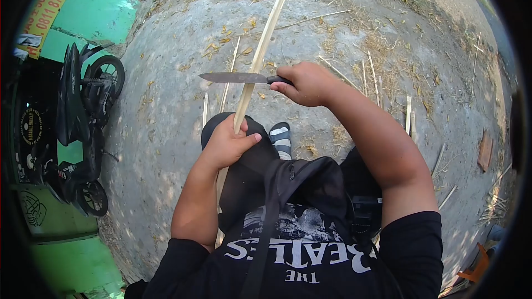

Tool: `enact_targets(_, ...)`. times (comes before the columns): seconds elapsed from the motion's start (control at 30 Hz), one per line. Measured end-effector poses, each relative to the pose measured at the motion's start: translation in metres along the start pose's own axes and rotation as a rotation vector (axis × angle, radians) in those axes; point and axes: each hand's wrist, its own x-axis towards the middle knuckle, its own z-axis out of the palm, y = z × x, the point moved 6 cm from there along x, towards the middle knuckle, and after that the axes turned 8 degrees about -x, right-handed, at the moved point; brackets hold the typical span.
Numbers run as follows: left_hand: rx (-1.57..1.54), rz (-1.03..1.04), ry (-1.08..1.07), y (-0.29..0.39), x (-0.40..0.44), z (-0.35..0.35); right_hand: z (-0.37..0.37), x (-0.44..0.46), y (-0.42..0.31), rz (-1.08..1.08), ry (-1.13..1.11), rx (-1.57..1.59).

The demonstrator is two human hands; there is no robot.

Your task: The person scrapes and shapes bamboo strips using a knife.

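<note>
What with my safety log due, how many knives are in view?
1: the black-handled knife in the right hand, crossing the pale strip held by the left hand. Others may be hidden.

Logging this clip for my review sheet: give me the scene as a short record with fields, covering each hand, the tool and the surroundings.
left hand: grips the pale strip; hand
right hand: holds the knife by its dark handle; hand
blade: crosses the strip beyond the left hand; contact unclear
ground: grey surface with scattered leaves, thin sticks
picture's left: motorcycle
</note>
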Motion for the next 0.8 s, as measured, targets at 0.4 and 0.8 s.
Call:
enact_targets(0.4,0.010,0.007,0.042,-0.003,-0.001,0.002,-0.004,-0.002,0.004,0.026,0.115,0.082)
enact_targets(0.8,0.172,0.045,0.067,-0.002,-0.004,0.003,-0.010,-0.007,-0.001,0.040,0.010,0.004)
